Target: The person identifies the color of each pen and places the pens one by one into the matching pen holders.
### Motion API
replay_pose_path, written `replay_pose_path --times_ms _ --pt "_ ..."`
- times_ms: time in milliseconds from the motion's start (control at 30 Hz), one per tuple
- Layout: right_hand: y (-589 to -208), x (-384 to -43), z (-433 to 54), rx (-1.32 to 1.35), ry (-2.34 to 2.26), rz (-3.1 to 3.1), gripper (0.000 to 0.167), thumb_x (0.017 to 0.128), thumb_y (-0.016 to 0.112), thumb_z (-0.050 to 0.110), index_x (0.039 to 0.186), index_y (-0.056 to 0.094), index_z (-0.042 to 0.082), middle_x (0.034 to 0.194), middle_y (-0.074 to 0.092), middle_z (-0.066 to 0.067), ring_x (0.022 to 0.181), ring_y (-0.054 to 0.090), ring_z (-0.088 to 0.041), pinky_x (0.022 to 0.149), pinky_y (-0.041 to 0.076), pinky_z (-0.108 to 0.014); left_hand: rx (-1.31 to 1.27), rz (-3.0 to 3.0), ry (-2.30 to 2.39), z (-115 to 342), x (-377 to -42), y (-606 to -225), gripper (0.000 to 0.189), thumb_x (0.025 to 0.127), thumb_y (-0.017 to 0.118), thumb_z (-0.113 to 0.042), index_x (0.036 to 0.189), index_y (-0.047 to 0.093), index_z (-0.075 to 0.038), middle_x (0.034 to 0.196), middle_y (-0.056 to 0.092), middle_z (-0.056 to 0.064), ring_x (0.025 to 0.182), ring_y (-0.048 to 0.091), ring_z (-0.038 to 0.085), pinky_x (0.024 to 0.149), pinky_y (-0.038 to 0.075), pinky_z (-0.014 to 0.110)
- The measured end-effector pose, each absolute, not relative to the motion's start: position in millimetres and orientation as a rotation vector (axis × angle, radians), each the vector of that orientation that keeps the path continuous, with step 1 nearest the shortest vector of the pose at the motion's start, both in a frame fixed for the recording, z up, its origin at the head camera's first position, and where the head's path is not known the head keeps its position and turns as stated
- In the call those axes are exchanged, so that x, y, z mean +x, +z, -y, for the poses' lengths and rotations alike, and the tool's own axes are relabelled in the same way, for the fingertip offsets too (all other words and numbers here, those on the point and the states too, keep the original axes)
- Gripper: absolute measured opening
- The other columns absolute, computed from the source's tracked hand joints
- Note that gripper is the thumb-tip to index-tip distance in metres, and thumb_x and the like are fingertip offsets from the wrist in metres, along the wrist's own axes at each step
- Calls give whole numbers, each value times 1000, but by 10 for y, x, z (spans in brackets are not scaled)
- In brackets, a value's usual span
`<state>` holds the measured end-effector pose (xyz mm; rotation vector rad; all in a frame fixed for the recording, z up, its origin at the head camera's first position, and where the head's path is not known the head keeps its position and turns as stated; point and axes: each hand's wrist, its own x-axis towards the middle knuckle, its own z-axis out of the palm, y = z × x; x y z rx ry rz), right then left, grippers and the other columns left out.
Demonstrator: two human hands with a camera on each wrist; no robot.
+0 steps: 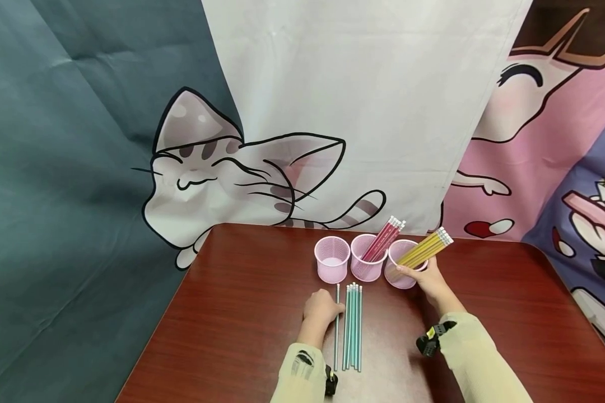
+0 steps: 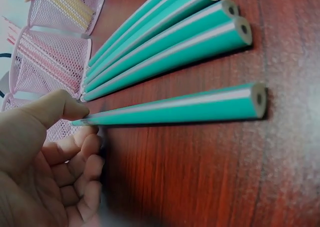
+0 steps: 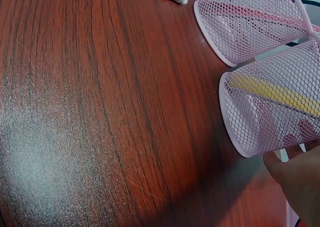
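My left hand (image 1: 321, 307) pinches a teal pencil (image 2: 180, 107) between thumb and forefinger near its far end. The pencil lies apart from a row of several more teal pencils (image 1: 353, 327), just to their left. In the right wrist view, my right hand (image 3: 300, 179) is at the side of a pink mesh cup (image 3: 280, 99), gripping it. A bundle of yellow pencils (image 1: 423, 250) leans to the right in that cup, white eraser ends up. Part of that hand's fingers is hidden behind the cup and pencils.
A middle pink mesh cup (image 1: 367, 271) holds red pencils (image 1: 383, 240). Left of it stands an empty pink mesh cup (image 1: 332, 273). All three cups stand in a row toward the back of the brown table (image 1: 242, 313). A cartoon-printed cloth (image 1: 358, 84) hangs behind.
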<state>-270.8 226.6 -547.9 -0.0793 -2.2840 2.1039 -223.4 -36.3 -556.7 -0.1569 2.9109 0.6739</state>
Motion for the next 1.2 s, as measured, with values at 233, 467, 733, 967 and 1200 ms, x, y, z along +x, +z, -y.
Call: replay_pose_path --times_ms 233,467,733,967,1200 --pt "-5515 -2719 -2283 -53 2102 2266 73 77 75 11 130 24 8 118 43 -7 102 44 -8 86 33 -14 -125 -2954 768 363 -2215 -5512 29 67 71 -31 49 52 -17 53 53 -1 52 51 20 48 42 35" --pt "-5513 -2704 -2305 -46 2077 2301 76 77 75 16 131 22 10 120 41 -6 104 42 -7 88 31 -18 -35 -2985 902 319 -2240 -5325 20 66 69 -28 56 52 -20 54 50 -8 52 46 13 46 37 30" --pt "-5527 -2724 -2291 -65 2097 2273 78 77 75 10 133 21 7 121 41 -9 105 43 -10 88 31 -16 73 -3050 999 300 -2292 -5085 18 69 69 -31 63 55 -21 56 50 -10 52 46 13 46 35 28" --pt "-5508 -2725 -2292 -77 2095 2304 78 78 73 9 134 18 5 125 38 -13 107 41 -12 87 31 -14 79 -3039 1289 304 -2355 -4963 9 73 65 -25 76 59 -19 61 53 -13 57 50 6 50 38 24" --pt "-5479 -2710 -2288 -106 2118 2334 76 81 70 6 135 16 5 130 35 -17 110 39 -16 87 31 -13 39 -3014 1601 340 -2394 -4894 7 77 64 -19 81 62 -14 67 60 -10 60 54 2 56 43 21"
